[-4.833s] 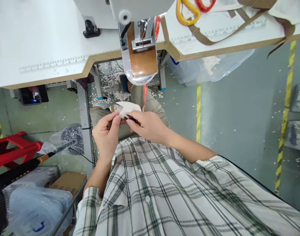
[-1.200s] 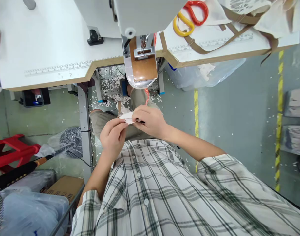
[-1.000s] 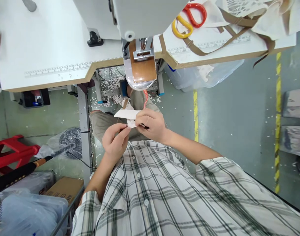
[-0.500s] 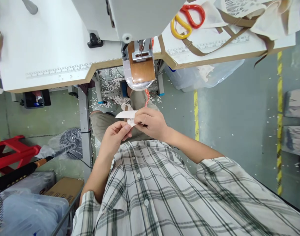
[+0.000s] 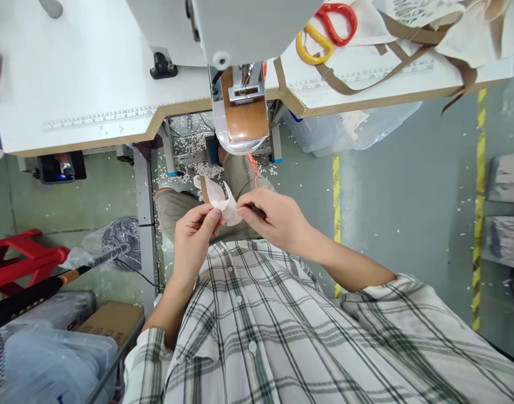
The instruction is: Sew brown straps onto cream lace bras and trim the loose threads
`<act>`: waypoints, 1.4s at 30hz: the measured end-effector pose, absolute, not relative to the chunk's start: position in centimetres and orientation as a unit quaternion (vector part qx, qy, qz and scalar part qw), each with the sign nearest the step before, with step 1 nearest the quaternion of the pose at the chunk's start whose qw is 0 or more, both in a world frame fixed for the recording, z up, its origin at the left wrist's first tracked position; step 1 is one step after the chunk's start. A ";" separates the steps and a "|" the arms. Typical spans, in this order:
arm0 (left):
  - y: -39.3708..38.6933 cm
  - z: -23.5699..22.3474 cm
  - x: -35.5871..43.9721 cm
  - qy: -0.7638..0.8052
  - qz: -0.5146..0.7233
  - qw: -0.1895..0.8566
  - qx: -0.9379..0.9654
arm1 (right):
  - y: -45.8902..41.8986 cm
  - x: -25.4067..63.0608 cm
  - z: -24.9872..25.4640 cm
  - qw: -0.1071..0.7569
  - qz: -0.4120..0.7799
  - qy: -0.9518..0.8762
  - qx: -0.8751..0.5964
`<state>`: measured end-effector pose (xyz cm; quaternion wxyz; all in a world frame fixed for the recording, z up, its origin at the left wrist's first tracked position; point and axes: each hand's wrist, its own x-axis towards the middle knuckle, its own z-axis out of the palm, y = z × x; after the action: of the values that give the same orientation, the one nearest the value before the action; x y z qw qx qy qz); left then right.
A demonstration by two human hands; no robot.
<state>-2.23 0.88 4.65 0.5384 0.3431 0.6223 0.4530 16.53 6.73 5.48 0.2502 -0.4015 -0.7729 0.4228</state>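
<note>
My left hand (image 5: pixel 193 235) pinches a small white fabric piece (image 5: pixel 220 197) with a short tan strap end on it, held above my lap in front of my plaid shirt. My right hand (image 5: pixel 274 216) is closed just right of the piece, fingers pinched on a small dark tool that I cannot make out, its tip near the fabric's edge. Both hands sit below the sewing machine's brown arm end (image 5: pixel 244 109).
A white work table (image 5: pixel 92 84) with a printed ruler spans the top. Red and yellow scissors (image 5: pixel 324 28), tan straps (image 5: pixel 366 73) and cream fabric lie at its right. A red stool (image 5: pixel 21 258), a cardboard box (image 5: pixel 114 317) and plastic bags stand at the left.
The white piece has been turned from lying flat to standing up in my left hand. My right hand has drawn slightly right, off the fabric.
</note>
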 end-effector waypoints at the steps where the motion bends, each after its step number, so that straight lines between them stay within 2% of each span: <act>1: 0.9 4.7 -2.2 0.623 0.454 0.535 0.345 | 6.7 16.2 5.3 0.271 0.401 -0.780 -0.396; 6: 0.9 5.0 -2.1 0.625 0.449 0.525 0.364 | 7.0 15.1 4.7 0.320 0.353 -0.794 -0.377; 13: 0.7 5.3 -2.1 0.663 0.410 0.430 0.455 | 8.0 14.8 5.2 0.289 0.381 -0.790 -0.384; 17: 0.7 5.5 -2.2 0.660 0.395 0.390 0.507 | 8.6 15.0 5.2 0.270 0.391 -0.813 -0.337; 22: 1.0 5.6 -2.4 0.661 0.351 0.379 0.544 | 9.4 15.3 5.2 0.192 0.376 -0.852 -0.310; 31: 1.9 5.0 -3.0 0.656 0.314 0.495 0.475 | 9.6 15.0 4.6 0.108 0.355 -0.880 -0.296; 37: 2.2 4.2 -3.3 0.655 0.328 0.522 0.437 | 9.8 14.5 3.3 0.140 0.419 -0.848 -0.293; 42: 1.1 4.2 -3.7 0.633 0.363 0.551 0.405 | 12.0 15.5 1.7 0.142 0.400 -0.793 -0.437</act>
<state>-3.69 1.05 4.22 0.5510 0.4051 0.6327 0.3633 15.52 12.02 1.67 0.1422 -0.4373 -0.7929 0.3997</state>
